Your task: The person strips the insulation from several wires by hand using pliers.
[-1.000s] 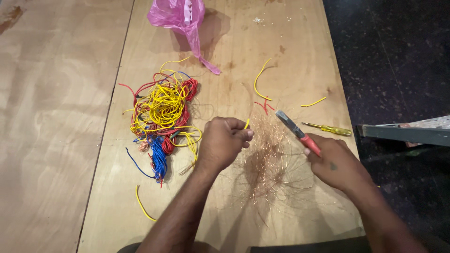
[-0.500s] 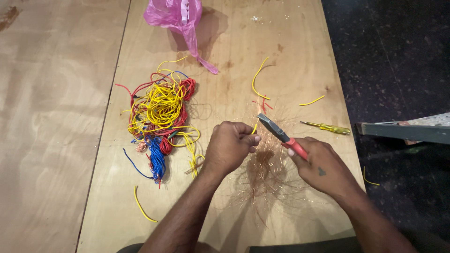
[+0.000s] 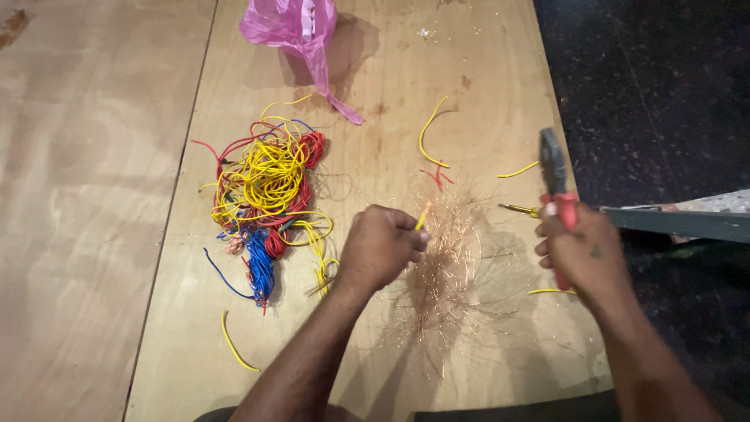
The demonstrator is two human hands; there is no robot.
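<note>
My left hand (image 3: 381, 248) is closed on a short yellow wire piece (image 3: 422, 217), its tip poking out above the fingers. It hovers at the left edge of a loose heap of bare copper strands (image 3: 449, 270) on the plywood table (image 3: 391, 117). My right hand (image 3: 578, 252) grips red-handled pliers (image 3: 553, 168), jaws pointing up and away, at the table's right edge, apart from the wire. A tangle of yellow, red and blue wires (image 3: 268, 195) lies left of my left hand.
A pink plastic bag (image 3: 301, 27) lies at the far side. Loose yellow offcuts (image 3: 429, 133) and small red bits (image 3: 436, 177) are scattered about. A yellow-handled screwdriver (image 3: 519, 209) lies near the right edge. A grey metal bar (image 3: 680, 223) juts in from the right over a dark floor.
My right hand has pulled the pliers away from the wire tip to the right and turned them upright. My left hand stays over the copper heap holding the yellow piece.
</note>
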